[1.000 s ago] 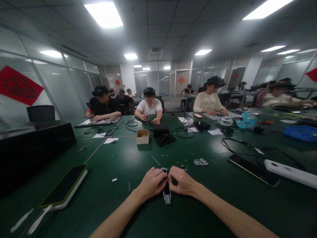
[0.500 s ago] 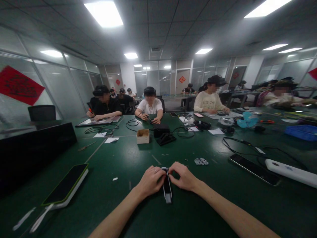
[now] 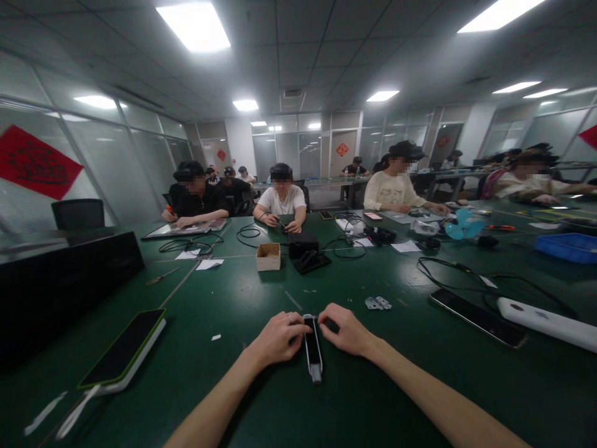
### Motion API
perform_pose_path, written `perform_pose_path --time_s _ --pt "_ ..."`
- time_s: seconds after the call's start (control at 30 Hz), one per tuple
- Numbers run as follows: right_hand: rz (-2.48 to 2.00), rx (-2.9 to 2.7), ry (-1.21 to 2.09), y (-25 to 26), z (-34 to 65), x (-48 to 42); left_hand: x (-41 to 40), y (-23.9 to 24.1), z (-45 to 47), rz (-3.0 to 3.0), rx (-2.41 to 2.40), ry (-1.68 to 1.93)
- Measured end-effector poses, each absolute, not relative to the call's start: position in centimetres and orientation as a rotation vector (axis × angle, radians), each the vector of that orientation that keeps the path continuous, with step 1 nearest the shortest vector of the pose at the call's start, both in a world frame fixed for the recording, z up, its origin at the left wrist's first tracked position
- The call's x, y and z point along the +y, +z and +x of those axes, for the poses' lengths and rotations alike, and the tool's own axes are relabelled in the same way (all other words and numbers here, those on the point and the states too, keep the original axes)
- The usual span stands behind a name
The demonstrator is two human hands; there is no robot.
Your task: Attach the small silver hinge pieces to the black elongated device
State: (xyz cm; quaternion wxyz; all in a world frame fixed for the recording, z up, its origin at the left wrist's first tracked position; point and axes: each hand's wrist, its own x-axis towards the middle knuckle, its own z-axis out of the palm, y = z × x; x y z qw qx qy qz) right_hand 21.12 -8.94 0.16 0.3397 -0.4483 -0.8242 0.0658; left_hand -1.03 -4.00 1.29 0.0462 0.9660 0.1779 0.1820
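Note:
A slim pen-shaped device (image 3: 313, 348) with a dark face, pale rim and grey tip lies on the green table in front of me, its tip toward me. My left hand (image 3: 280, 336) is closed at its upper left side, with a fingertip over the dark face. A ring shows on one finger. At the upper right side, my right hand (image 3: 344, 328) has its thumb and index finger curled together close to the rim, slightly apart from it. Anything between those fingertips is too small to make out.
A phone-like device with a green rim (image 3: 124, 348) lies left, beside a dark monitor (image 3: 69, 286). Small metal parts (image 3: 377, 303) lie ahead, with an open box (image 3: 268, 257) beyond. Right are a black phone (image 3: 476, 316) and white device (image 3: 545, 320). Co-workers sit opposite.
My right hand's fingertips have drawn slightly away from the device's rim. My left fingers have shifted a little on its upper end. The device stays in place.

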Motion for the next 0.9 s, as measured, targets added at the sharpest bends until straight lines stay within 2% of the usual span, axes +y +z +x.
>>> perform_pose_path --time_s 0.27,0.43,0.6,0.9 --pt "-1.25 -2.136 0.233 0.3 21.3 -8.9 -3.2 1.1 -1.4 3.002 0.599 0.654" --pt "-1.364 -2.081 0.253 0.1 21.2 -8.9 -2.0 0.2 -1.7 2.94 0.874 0.827" --pt "-1.498 -2.007 0.322 0.0 21.2 -8.7 -1.5 -0.5 -1.6 2.789 1.139 0.751" --pt "-1.592 -2.022 0.292 -0.5 21.2 -8.4 -2.1 -0.1 -1.4 2.691 1.069 0.606"
